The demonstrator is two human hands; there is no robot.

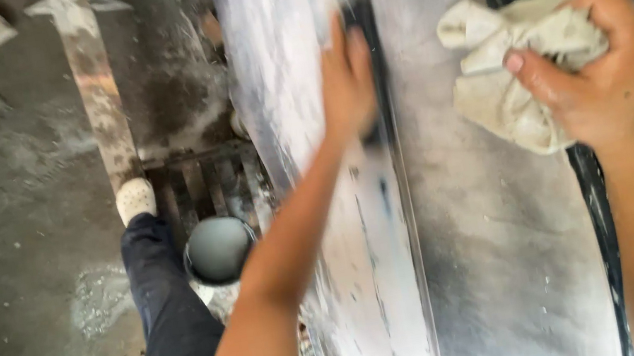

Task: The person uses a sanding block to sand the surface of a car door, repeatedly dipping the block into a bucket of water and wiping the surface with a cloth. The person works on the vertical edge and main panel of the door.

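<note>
The grey car panel (497,260) fills the middle and right of my view, running from twelve o'clock down to six, dull and powdery with a raised crease along its length. My left hand (347,86) lies flat on that crease toward twelve o'clock, fingers extended and together, palm pressed down; there may be a dark pad under it, but I cannot tell, as the motion blur hides it. I judge it is spread that way to follow the ridge evenly. My right hand (602,68), at two o'clock, is closed around a crumpled off-white rag (511,74), which rests on the panel near its dark edge (bunched, I'd say, so it stays in the grip). At eight o'clock, beside my trouser leg (165,309) and pale shoe (135,198), a round tin (219,251) sits on a floor drain grate (205,182), within reach.
</note>
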